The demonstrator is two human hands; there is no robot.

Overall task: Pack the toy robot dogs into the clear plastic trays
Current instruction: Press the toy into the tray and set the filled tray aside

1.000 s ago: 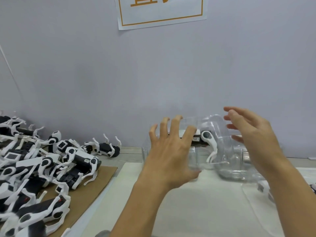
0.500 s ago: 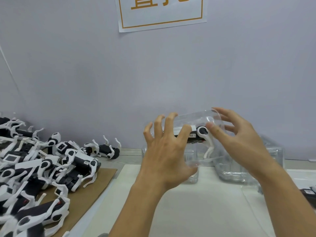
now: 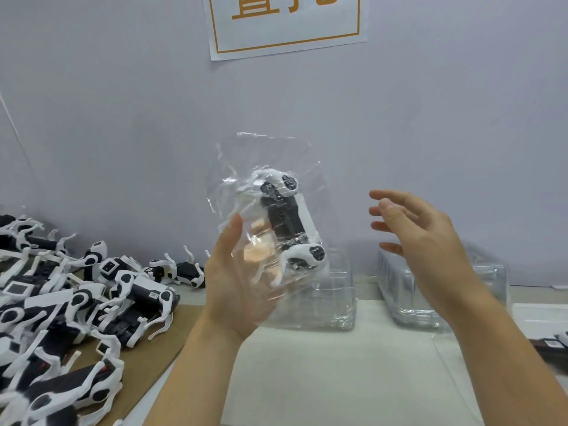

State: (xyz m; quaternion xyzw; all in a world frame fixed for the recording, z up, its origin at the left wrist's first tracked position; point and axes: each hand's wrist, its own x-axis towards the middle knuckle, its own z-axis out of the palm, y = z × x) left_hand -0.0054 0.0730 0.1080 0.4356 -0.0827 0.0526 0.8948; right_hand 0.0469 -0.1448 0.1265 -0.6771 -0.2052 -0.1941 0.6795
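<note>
Hands first: your left hand (image 3: 236, 287) held the clear moulded plastic tray (image 3: 270, 210) upright from behind, thumb on the near edge and fingers showing through the plastic, so it gripped the tray. Your right hand (image 3: 421, 235) hung open beside it, fingers spread and touching nothing. Half a second before, both hands had been cupped round this tray low over the table, just in front of the stacked trays; by this moment you had raised it clear, turned it on end and let go with the right hand. The black-and-white toy robot dog (image 3: 287, 224) sat inside the raised tray, body running top to bottom. That reads as one dog seated and being checked, with setting the tray down probably the next step.

Behind the lifted tray stood a stack of empty clear trays (image 3: 332, 305), and a second clear stack (image 3: 442, 296) lay partly behind your right wrist. The heap of unpacked black-and-white robot dogs (image 3: 76, 302) rested on a brown cardboard sheet (image 3: 159, 348) at your left, running out of view.

Hard to make out: whether the tray had a closed lid, since glare hid its edges; how fully the dog's legs sat in their recesses; and the dark object (image 3: 553, 348) cut off at the right edge. The white wall sign with orange border (image 3: 285, 41) was cropped at the top.
</note>
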